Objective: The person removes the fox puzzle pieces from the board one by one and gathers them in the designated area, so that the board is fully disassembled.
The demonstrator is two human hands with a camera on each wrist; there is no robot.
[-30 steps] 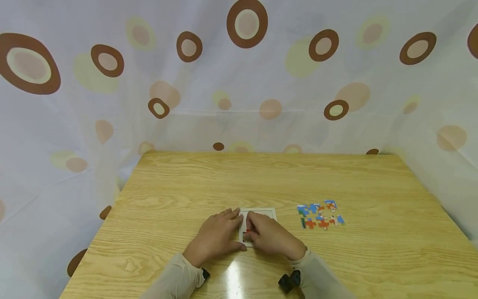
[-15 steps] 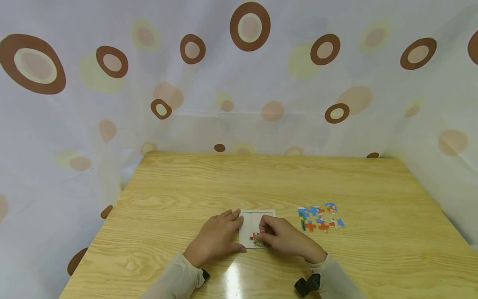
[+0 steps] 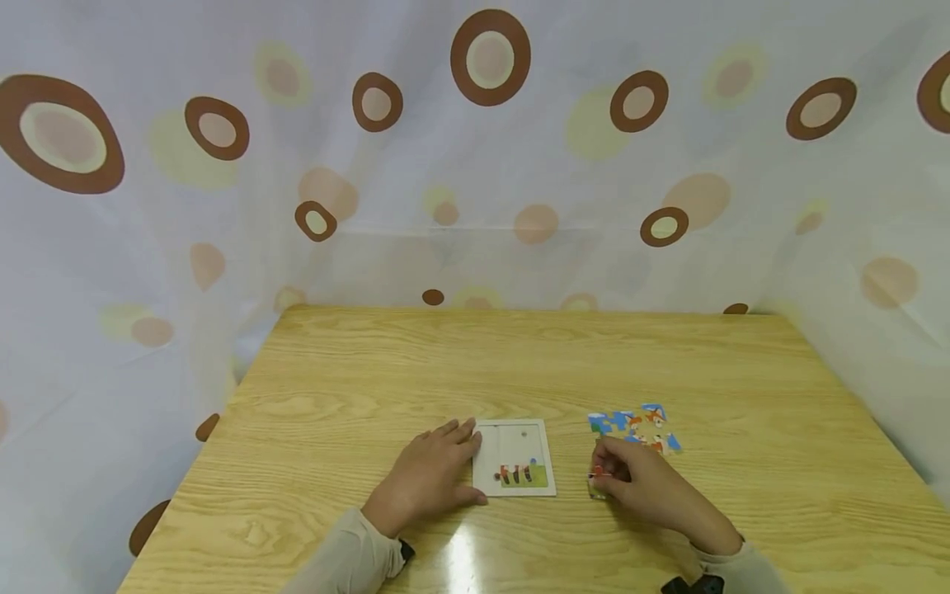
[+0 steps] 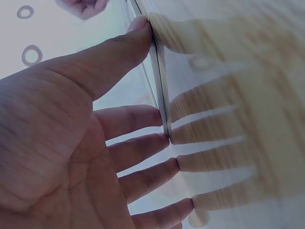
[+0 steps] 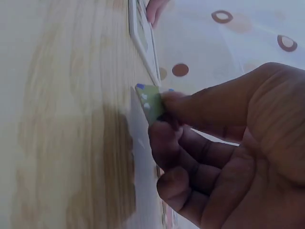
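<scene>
A white puzzle frame (image 3: 552, 462) lies flat on the wooden table, with several joined pieces (image 3: 519, 475) showing striped legs along its lower right. My left hand (image 3: 429, 469) rests at the frame's left edge; its fingers are fairly straight, and in the left wrist view the fingertips and thumb (image 4: 119, 52) touch the edge and tabletop. To the right of the frame, my right hand (image 3: 656, 488) pinches a puzzle piece (image 5: 151, 102), green with white and blue spots, between thumb and forefinger. Part of this piece is hidden by the fingertips.
Beyond my right hand lies a group of loose puzzle pieces (image 3: 655, 414), blue with an orange animal, partly covered by the hand. A patterned cloth (image 3: 482, 165) hangs behind and beside the table (image 3: 371, 363).
My right hand has moved from over the frame to the right, close to the loose pieces, carrying a puzzle piece. The joined pieces in the frame are uncovered. My left hand stays in place.
</scene>
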